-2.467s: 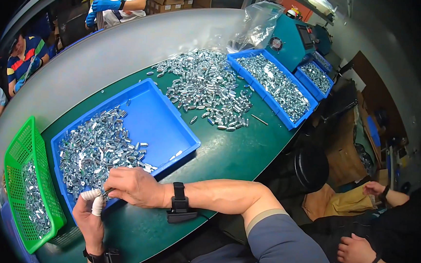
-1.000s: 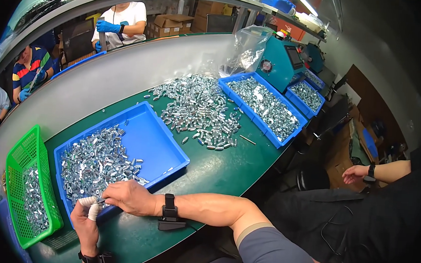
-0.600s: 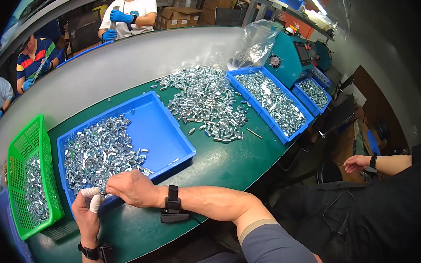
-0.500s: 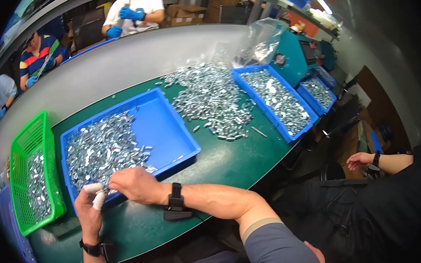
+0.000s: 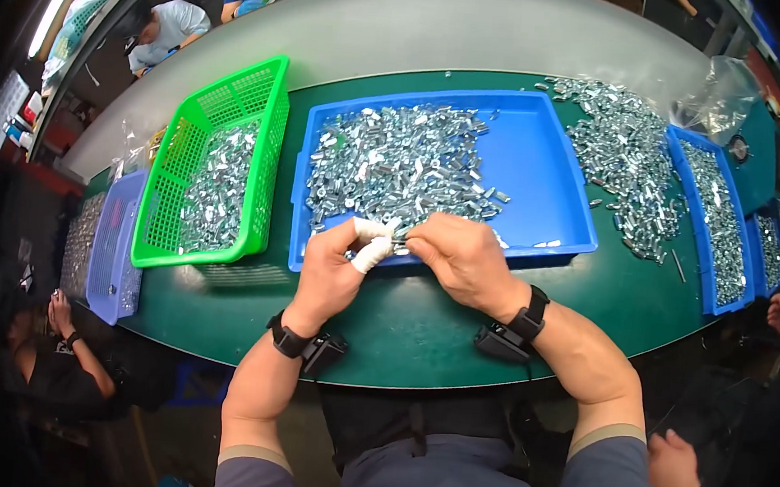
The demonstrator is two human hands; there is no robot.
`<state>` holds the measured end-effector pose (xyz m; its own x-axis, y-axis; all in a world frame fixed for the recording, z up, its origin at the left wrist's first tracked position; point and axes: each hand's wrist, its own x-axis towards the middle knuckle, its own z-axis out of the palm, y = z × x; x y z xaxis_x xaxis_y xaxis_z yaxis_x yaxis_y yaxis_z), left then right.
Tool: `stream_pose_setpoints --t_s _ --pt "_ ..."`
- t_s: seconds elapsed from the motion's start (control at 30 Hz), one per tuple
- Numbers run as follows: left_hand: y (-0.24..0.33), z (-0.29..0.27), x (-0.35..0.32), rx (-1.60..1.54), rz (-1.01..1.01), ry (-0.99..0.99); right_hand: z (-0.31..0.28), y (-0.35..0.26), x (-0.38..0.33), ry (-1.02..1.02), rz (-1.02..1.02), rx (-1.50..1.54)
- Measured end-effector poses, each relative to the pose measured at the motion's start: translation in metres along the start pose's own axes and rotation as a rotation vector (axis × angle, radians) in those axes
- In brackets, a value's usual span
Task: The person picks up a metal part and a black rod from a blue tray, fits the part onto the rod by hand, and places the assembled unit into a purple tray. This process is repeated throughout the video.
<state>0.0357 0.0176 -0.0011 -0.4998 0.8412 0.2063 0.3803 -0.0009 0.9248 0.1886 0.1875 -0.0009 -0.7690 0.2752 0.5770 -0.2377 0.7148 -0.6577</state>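
My left hand (image 5: 333,262), with white wrapping on the thumb and a finger, is closed in a pinch. My right hand (image 5: 468,260) meets it fingertip to fingertip, also pinching. A small metal piece shows between them, mostly hidden by the fingers. Both hands are over the near edge of a blue tray (image 5: 535,177). Many small silvery metal pieces (image 5: 396,158) fill the tray's left and middle; its right part shows bare blue bottom. To the left stands a green slotted basket (image 5: 274,149) with more such pieces in it.
A loose heap of metal pieces (image 5: 627,151) lies on the green table (image 5: 402,335) right of the tray. Beyond it are filled blue trays (image 5: 746,259). A bluish-purple basket (image 5: 115,233) stands far left. Other people sit across the partition (image 5: 477,32) and at both sides.
My view has swung left, so the trays and heap appear further right and the green basket is fully seen. My hands stay together at the blue tray's near edge.
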Motion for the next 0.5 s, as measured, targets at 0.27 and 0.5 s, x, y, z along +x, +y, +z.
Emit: stream_pose_setpoints --t_s 0.27,0.5 --pt "-0.002 0.005 0.004 -0.096 -0.002 0.072 -0.003 0.0 0.002 0.114 -0.098 -0.024" --pt "0.032 -0.05 -0.012 0.156 0.125 0.318 -0.002 0.001 -0.004 0.178 0.05 0.042"
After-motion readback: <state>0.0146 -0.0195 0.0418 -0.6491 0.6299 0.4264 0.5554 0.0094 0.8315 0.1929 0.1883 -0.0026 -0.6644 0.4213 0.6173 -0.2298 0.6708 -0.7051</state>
